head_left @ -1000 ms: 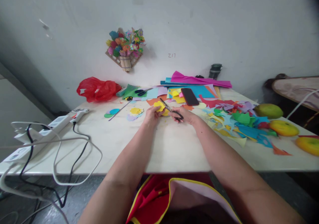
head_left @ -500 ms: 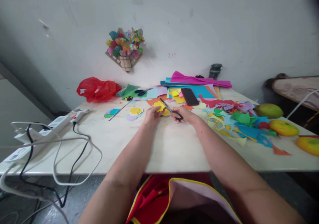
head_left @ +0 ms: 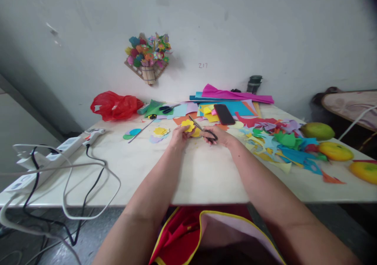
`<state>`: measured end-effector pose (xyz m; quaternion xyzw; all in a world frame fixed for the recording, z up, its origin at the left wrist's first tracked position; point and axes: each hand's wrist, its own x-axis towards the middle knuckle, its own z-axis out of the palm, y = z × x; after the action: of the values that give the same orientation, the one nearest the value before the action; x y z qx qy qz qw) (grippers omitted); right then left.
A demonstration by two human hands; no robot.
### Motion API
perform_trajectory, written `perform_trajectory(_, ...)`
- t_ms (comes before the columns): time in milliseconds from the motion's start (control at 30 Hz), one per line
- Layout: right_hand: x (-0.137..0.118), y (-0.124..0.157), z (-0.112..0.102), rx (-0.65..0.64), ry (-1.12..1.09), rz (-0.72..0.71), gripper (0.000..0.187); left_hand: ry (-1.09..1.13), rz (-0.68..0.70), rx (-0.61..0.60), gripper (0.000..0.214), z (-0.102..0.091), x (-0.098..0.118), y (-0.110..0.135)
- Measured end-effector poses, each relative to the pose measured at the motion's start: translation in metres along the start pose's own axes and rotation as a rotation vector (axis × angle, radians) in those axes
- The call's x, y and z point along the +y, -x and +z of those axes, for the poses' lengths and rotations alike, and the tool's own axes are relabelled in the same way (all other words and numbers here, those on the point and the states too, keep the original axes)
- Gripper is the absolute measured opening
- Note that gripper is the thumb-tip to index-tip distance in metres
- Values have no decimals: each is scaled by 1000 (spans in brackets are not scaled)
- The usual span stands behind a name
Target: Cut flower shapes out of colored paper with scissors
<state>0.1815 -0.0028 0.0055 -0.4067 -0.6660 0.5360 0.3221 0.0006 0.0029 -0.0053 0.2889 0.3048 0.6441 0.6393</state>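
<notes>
My left hand (head_left: 179, 136) pinches a yellow paper flower (head_left: 187, 125) with a scalloped edge, above the middle of the table. From the right, my right hand (head_left: 220, 135) grips black-handled scissors (head_left: 202, 129) by their loops. Their blades point up and left, close beside the flower; whether they touch it I cannot tell. Just under the blades lies another yellow paper piece (head_left: 196, 132). Left of my hands, a small stack of yellow paper flowers (head_left: 161, 131) rests on pale purple and bluish paper shapes (head_left: 158, 139).
Colourful paper scraps (head_left: 282, 143) cover the table's right side, beside several mangoes (head_left: 335, 151). A phone (head_left: 224, 114) lies on paper sheets behind my hands. Second scissors (head_left: 168, 109) and a red plastic bag (head_left: 114, 105) are at the back left. A power strip (head_left: 44, 164) with cables occupies the left edge.
The scissors' blades have drawn slightly away from the flower, and their handles are spread wider. In my left hand the flower has turned a little, showing more of its face.
</notes>
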Motion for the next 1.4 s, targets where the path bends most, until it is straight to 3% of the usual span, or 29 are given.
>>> perform_trajectory(867, -3, 4, -3, -15, 59, -30, 28, -168, 21, -185, 19, -4, 0, 2)
perform_trajectory(1400, -4, 6, -2, -39, 71, -32, 30, -186, -4, -175, 20, -6, -1, 1)
